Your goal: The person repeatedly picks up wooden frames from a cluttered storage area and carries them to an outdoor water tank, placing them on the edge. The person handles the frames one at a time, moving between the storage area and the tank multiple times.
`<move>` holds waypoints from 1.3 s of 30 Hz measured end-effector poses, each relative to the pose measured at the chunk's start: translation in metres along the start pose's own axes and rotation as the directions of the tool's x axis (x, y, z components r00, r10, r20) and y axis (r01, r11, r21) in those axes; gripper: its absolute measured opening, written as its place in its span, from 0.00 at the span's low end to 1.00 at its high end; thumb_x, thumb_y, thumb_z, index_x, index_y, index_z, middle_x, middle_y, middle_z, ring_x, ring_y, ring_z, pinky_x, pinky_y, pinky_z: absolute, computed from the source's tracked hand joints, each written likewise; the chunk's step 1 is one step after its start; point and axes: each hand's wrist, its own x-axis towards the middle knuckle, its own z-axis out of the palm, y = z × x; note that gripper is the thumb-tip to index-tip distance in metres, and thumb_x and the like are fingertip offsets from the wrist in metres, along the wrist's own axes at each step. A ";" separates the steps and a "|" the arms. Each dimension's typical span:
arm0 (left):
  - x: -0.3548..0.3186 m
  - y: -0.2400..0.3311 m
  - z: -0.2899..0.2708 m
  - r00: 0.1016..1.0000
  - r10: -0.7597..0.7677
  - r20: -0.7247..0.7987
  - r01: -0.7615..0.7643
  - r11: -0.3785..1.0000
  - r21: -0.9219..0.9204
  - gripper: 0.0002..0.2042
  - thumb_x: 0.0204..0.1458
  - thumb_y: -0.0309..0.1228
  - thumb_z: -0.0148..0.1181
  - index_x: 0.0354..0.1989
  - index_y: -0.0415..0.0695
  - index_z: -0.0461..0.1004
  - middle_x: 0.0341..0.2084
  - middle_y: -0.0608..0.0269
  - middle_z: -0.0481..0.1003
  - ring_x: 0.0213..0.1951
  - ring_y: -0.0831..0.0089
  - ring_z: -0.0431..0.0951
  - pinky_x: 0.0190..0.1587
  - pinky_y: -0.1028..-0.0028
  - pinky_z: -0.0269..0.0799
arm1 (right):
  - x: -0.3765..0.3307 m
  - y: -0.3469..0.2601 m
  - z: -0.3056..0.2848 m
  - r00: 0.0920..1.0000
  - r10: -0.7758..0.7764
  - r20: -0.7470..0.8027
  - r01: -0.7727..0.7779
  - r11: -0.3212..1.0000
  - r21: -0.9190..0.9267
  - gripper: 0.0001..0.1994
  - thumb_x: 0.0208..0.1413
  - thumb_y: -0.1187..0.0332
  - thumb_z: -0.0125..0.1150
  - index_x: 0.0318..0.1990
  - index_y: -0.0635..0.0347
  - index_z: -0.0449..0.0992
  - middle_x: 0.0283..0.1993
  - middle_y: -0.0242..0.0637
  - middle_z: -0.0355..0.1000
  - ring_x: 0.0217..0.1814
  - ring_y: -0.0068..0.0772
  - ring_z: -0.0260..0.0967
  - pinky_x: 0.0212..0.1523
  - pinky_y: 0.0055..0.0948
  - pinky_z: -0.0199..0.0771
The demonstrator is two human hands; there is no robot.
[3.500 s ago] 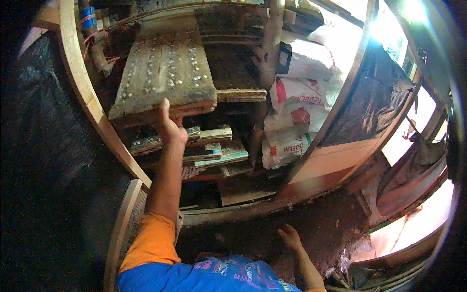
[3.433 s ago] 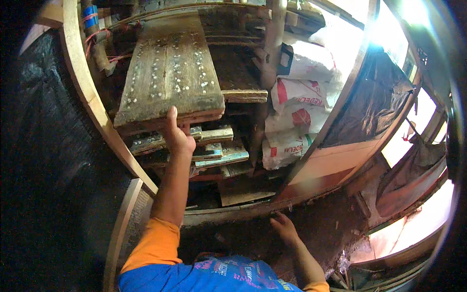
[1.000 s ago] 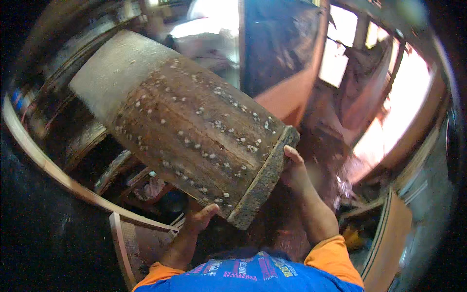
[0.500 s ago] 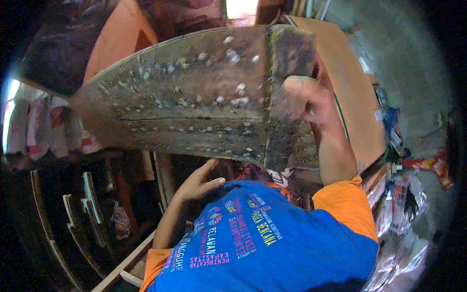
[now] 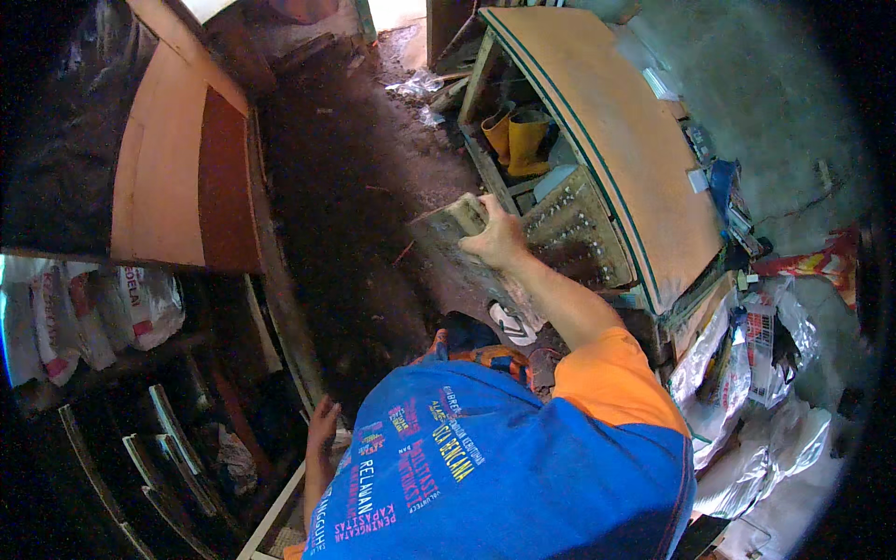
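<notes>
My right hand is closed on the upper end of a worn, grey-brown wooden board, beside a thicker strip across that end. The board slants away below the hand, and my forearm hides part of it. My left hand is low on the left, beside an upright wooden post, holding nothing that I can see. Its fingers point up, partly in shadow. To the right of the board, a white-spotted wooden panel stands against the open side of a cabinet with a tan top.
Yellow rubber boots stand inside the cabinet. Dark dirt floor runs toward a bright doorway. At left are a tan and brown panel, hanging white sacks and upright wood strips. Clear plastic bags lie at right.
The board has gone from raised and broad in front of me to lower down and tilted away, still in my right hand. My left hand has dropped down and left.
</notes>
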 end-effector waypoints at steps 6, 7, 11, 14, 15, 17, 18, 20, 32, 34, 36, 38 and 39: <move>0.000 -0.131 0.023 0.986 -0.162 -0.034 0.164 0.986 0.042 0.34 0.52 0.43 0.57 0.62 0.35 0.55 0.55 0.48 0.65 0.51 0.63 0.69 0.50 0.69 0.66 | 0.036 0.074 -0.040 0.997 0.077 0.005 -0.076 0.990 -0.119 0.37 0.28 0.57 0.71 0.52 0.55 0.66 0.44 0.45 0.73 0.46 0.46 0.71 0.45 0.39 0.70; 0.006 -0.153 0.027 0.984 -0.176 -0.034 0.177 0.984 0.017 0.34 0.52 0.43 0.57 0.62 0.36 0.55 0.54 0.49 0.66 0.50 0.64 0.70 0.48 0.70 0.68 | 0.040 0.080 -0.045 0.996 0.087 0.019 -0.084 0.990 -0.116 0.38 0.28 0.57 0.71 0.53 0.56 0.65 0.44 0.46 0.73 0.47 0.47 0.71 0.46 0.39 0.69; 0.015 -0.197 0.042 0.961 -0.276 0.003 0.269 0.933 -0.239 0.34 0.53 0.45 0.56 0.63 0.37 0.54 0.53 0.52 0.67 0.47 0.68 0.72 0.43 0.72 0.71 | 0.055 0.107 -0.059 0.989 0.127 0.072 -0.115 0.982 -0.151 0.42 0.28 0.57 0.71 0.57 0.58 0.63 0.49 0.49 0.71 0.51 0.48 0.69 0.49 0.39 0.68; 0.007 -0.186 0.046 0.965 -0.261 -0.038 0.231 0.906 -0.355 0.33 0.54 0.45 0.55 0.63 0.37 0.54 0.52 0.52 0.68 0.47 0.68 0.72 0.43 0.72 0.71 | 0.060 0.130 -0.062 0.972 0.222 0.078 -0.197 0.950 -0.244 0.42 0.28 0.57 0.71 0.58 0.59 0.63 0.51 0.49 0.69 0.53 0.47 0.68 0.51 0.38 0.67; 0.004 -0.177 0.046 0.968 -0.249 -0.040 0.218 0.906 -0.362 0.32 0.54 0.44 0.54 0.63 0.38 0.54 0.52 0.52 0.68 0.46 0.68 0.72 0.43 0.72 0.71 | 0.065 0.138 -0.065 0.959 0.278 0.063 -0.256 0.937 -0.237 0.42 0.29 0.58 0.71 0.58 0.58 0.63 0.53 0.49 0.68 0.54 0.46 0.67 0.53 0.37 0.66; -0.002 -0.160 0.045 0.965 -0.257 -0.049 0.225 0.911 -0.345 0.31 0.55 0.43 0.54 0.63 0.38 0.55 0.51 0.51 0.68 0.46 0.67 0.72 0.43 0.71 0.71 | 0.070 0.156 -0.072 0.965 0.260 0.036 -0.246 0.941 -0.232 0.42 0.29 0.58 0.71 0.58 0.58 0.63 0.53 0.48 0.69 0.53 0.46 0.67 0.53 0.37 0.66; -0.006 -0.154 0.042 0.959 -0.277 -0.057 0.245 0.915 -0.320 0.30 0.55 0.42 0.53 0.63 0.39 0.55 0.51 0.51 0.69 0.46 0.65 0.72 0.43 0.71 0.71 | 0.072 0.166 -0.077 0.967 0.254 0.015 -0.244 0.941 -0.233 0.41 0.29 0.58 0.71 0.58 0.57 0.63 0.52 0.48 0.69 0.53 0.46 0.68 0.53 0.37 0.66; -0.007 -0.146 0.042 0.964 -0.249 -0.093 0.219 0.941 -0.257 0.30 0.55 0.42 0.53 0.62 0.39 0.56 0.50 0.51 0.69 0.46 0.64 0.72 0.44 0.70 0.71 | 0.083 0.180 -0.082 0.966 0.256 -0.031 -0.256 0.935 -0.245 0.40 0.30 0.57 0.71 0.57 0.58 0.65 0.50 0.48 0.71 0.52 0.46 0.68 0.52 0.37 0.66; -0.019 -0.108 0.069 0.919 -0.365 -0.149 0.223 0.793 -0.567 0.31 0.52 0.42 0.58 0.62 0.43 0.58 0.56 0.50 0.65 0.57 0.61 0.65 0.54 0.65 0.64 | 0.066 0.215 -0.092 0.965 -0.102 -0.241 -0.168 0.462 -0.871 0.33 0.51 0.73 0.53 0.66 0.47 0.50 0.58 0.48 0.59 0.60 0.46 0.56 0.57 0.50 0.60; -0.016 -0.106 0.069 0.930 -0.273 -0.246 0.136 0.877 -0.460 0.31 0.51 0.42 0.59 0.62 0.43 0.58 0.53 0.52 0.69 0.54 0.64 0.68 0.53 0.67 0.64 | 0.080 0.223 -0.085 0.976 0.086 -0.202 -0.219 0.442 -0.870 0.32 0.51 0.71 0.53 0.65 0.45 0.53 0.51 0.46 0.67 0.51 0.46 0.65 0.55 0.50 0.60; -0.013 -0.110 0.069 0.908 -0.305 -0.286 0.135 0.861 -0.490 0.32 0.51 0.43 0.59 0.62 0.43 0.58 0.52 0.52 0.69 0.53 0.66 0.68 0.53 0.68 0.64 | 0.084 0.238 -0.076 0.942 0.118 -0.314 -0.335 0.369 -0.867 0.34 0.52 0.64 0.55 0.66 0.56 0.48 0.51 0.45 0.69 0.50 0.43 0.68 0.51 0.44 0.64; -0.015 -0.118 0.063 0.890 -0.295 -0.348 0.069 0.841 -0.537 0.32 0.51 0.44 0.59 0.62 0.42 0.58 0.52 0.52 0.69 0.53 0.67 0.68 0.53 0.69 0.63 | 0.094 0.246 -0.073 0.907 0.259 -0.331 -0.400 0.293 -0.868 0.36 0.50 0.57 0.57 0.64 0.61 0.50 0.56 0.44 0.65 0.55 0.43 0.64 0.54 0.46 0.62; -0.014 -0.121 0.056 0.878 -0.285 -0.384 0.017 0.822 -0.569 0.32 0.51 0.45 0.59 0.62 0.42 0.58 0.52 0.52 0.69 0.53 0.67 0.68 0.54 0.70 0.63 | 0.095 0.248 -0.071 0.913 0.280 -0.295 -0.358 0.208 -0.910 0.36 0.50 0.56 0.58 0.63 0.61 0.51 0.57 0.45 0.63 0.58 0.44 0.61 0.54 0.48 0.61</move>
